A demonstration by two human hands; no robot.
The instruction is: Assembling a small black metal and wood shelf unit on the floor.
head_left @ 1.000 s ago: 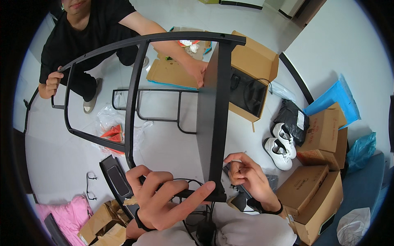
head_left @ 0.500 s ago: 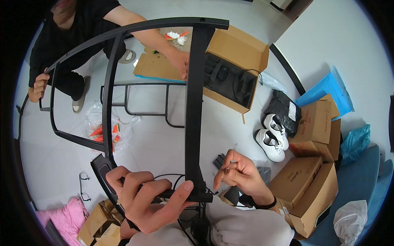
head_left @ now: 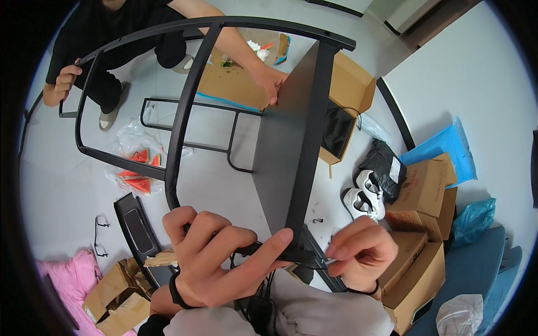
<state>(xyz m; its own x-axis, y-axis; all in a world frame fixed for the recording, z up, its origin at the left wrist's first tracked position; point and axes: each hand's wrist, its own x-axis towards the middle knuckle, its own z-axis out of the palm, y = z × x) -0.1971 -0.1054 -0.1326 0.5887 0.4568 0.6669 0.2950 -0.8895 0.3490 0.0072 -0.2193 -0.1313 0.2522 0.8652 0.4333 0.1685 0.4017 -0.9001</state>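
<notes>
A black metal frame (head_left: 184, 115) with curved bars and a flat black panel (head_left: 287, 131) stands tilted before me. My left hand (head_left: 221, 263) is closed round its near lower end, thumb stretched along the bar toward the panel's bottom corner. Beside that corner, my right hand (head_left: 363, 252) pinches a small thin metal piece (head_left: 330, 261), mostly hidden by the fingers; its exact kind cannot be made out. Opposite me, a person in black grips the frame's far left end with one hand (head_left: 63, 84) and touches the panel's far edge with the other hand (head_left: 270, 81).
Another black tube frame (head_left: 230, 134) lies on the floor beyond. Watermelon slices (head_left: 137, 179) rest on a plastic bag at left, near a long black part (head_left: 134, 224). White shoes (head_left: 361, 201), cardboard boxes (head_left: 417, 187) and a blue chair (head_left: 476, 269) stand at right. Black cables hang over my lap.
The frame has turned, so the panel's broad face now shows. My right hand has come down and closer to the frame's near corner. The person's hand has shifted right along with the panel.
</notes>
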